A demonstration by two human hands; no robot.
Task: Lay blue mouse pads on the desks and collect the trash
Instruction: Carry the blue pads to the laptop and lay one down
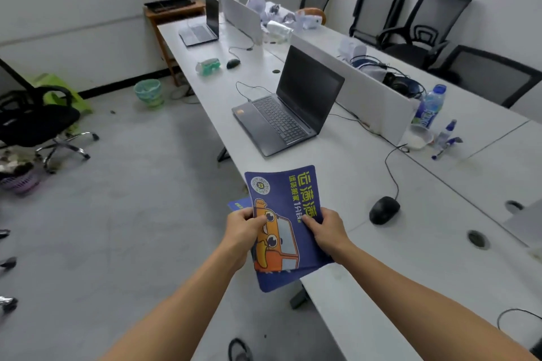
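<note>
I hold a small stack of blue mouse pads (283, 199) printed with an orange cartoon van, just over the near edge of the long white desk (366, 184). My left hand (242, 228) grips the stack's left edge, thumb on top. My right hand (324, 228) pinches the top pad's right side. Trash lies on the desk: a crumpled plastic bottle (207, 65) near the far laptop, crumpled paper and bags (278, 16) at the far end, a water bottle (431, 107) and a white cup (419, 138) to the right.
An open laptop (289, 108) and a black wired mouse (383, 209) sit ahead of the pads; a second laptop (205, 25) and mouse (233, 63) lie farther off. A green waste bin (148, 92) stands on the floor. Black office chairs (38, 120) stand left and right.
</note>
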